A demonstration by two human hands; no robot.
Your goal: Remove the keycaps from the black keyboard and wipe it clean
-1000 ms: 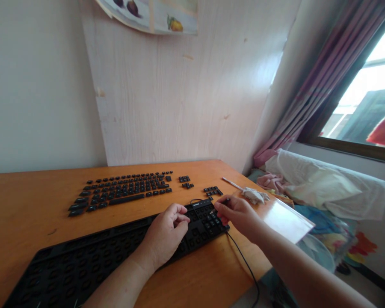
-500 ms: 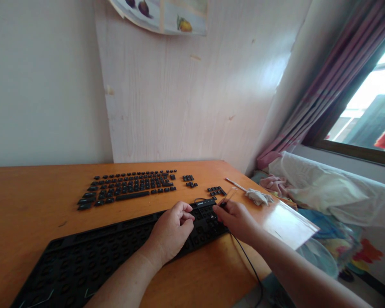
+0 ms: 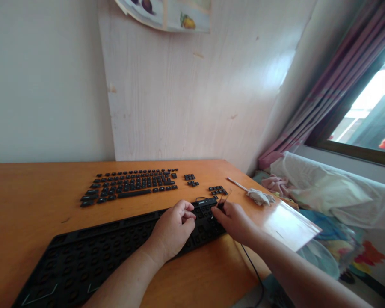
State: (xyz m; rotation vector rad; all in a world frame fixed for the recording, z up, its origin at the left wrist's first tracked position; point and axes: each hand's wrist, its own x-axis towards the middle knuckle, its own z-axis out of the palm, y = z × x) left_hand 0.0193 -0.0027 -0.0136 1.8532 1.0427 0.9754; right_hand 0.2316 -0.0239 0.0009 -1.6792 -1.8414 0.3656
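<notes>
Black plastic keyboard (image 3: 80,265) lies on the desk (image 3: 35,188) beneath your hands, likely light and stiff; hold it by its rim; your left hand (image 3: 173,229) curls over it, though I cannot tell whether it pinches anything; your right hand (image 3: 237,220) pinches a wire tool (image 3: 228,195), probably springy; grip it below its ends.

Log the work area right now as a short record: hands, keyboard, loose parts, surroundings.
left hand: loosely curled over the keyboard; contact unclear
right hand: pinching a thin wire tool at the keyboard's right end
keyboard: black, main section bare of keycaps
loose keycaps: black, grouped in rows on the table, beyond the keyboard
stick with pale cloth-like head: lying right of the keycaps
</notes>
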